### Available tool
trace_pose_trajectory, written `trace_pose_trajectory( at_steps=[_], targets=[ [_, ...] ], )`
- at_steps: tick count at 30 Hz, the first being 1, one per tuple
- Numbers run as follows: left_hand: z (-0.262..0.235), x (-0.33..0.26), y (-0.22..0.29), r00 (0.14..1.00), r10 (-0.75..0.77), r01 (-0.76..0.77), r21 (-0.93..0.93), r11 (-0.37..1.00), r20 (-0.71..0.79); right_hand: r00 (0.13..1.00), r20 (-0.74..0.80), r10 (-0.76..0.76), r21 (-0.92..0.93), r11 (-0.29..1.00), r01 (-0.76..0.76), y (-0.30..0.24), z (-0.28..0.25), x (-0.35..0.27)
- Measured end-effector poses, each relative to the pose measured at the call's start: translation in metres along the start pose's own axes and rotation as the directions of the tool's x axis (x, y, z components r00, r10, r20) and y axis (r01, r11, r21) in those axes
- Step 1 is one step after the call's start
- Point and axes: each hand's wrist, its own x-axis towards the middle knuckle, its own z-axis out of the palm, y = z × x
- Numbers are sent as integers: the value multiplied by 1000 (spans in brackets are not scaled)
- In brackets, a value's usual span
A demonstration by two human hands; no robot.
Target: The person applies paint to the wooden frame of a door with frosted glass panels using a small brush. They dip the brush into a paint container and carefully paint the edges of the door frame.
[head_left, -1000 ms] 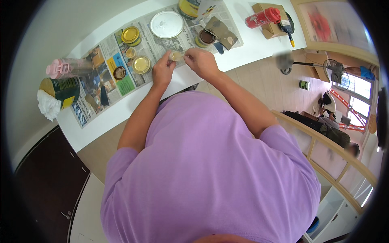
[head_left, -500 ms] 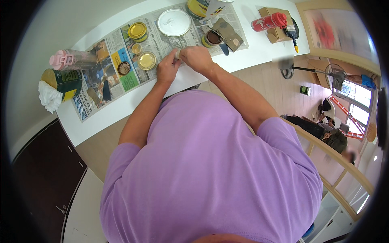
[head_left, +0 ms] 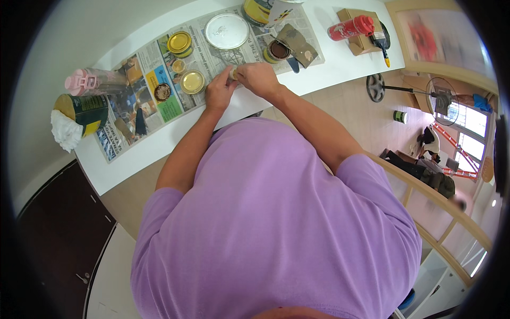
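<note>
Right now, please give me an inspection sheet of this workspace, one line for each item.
Surface: white table covered with newspaper.
Job's things: a small pale object between both hands, too small to identify.
Clutter: small gold lidded tins and, a round white lid, an open can of brown paint, a red can lying on a brown block, a paintbrush, a pink bottle, a dark can with white rag.
Grippers: left hand and right hand pressed together around the small object.
Cables: nothing seen.
Surroundings: standing fan on wooden floor, dark cabinet, a railing.
</note>
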Motion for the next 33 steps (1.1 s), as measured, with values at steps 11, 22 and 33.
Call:
trace_pose_trajectory(
  at_steps=[11,22,33],
  targets=[
    [5,-5,-6,1000,-11,10,-20,1000,-18,996,55,-67,-91,993,72,3,0,9],
    [2,-6,-1,999,16,-15,38,999,-41,970,102,-221,-112,966,232,-3,-17,12],
    [3,-6,-4,999,-12,12,0,1000,-36,988,106,-108,-109,987,120,-1,-14,20]
  ],
)
